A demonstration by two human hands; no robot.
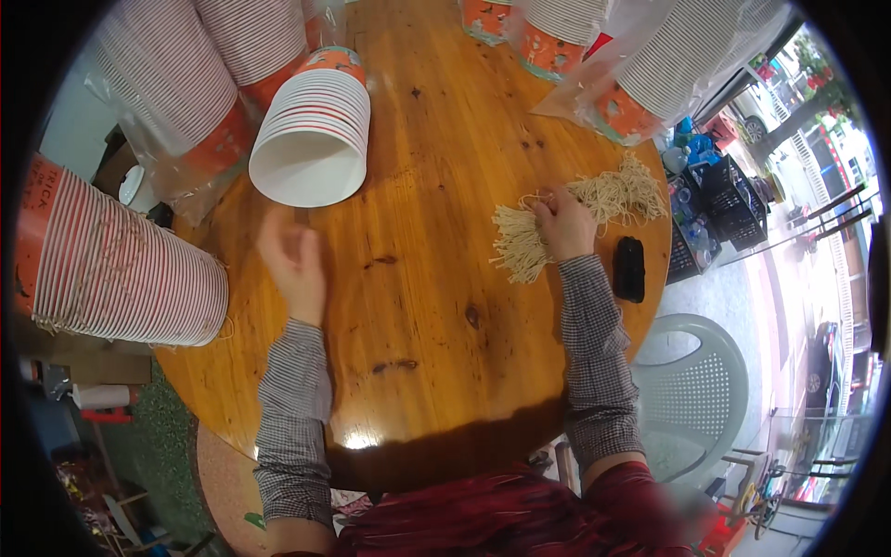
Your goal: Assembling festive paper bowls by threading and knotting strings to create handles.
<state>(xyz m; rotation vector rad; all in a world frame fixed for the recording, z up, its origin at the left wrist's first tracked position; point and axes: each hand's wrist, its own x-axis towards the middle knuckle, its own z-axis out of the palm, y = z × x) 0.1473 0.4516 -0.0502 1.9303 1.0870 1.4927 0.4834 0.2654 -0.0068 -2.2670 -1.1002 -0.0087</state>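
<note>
Pale string bundle (575,218) lies on the round wooden table (436,306), toward its right edge, gripped mid-length by the closed right hand (563,223). Left hand (295,265) is raised open and empty, blurred, below a stack of paper cups (311,139). A black object (629,268) sits just right of the bundle.

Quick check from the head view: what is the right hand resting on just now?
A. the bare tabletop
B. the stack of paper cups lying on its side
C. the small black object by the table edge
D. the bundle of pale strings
D: the right hand presses down on the bundle of pale strings, with the small black object lying apart beside it.
</note>
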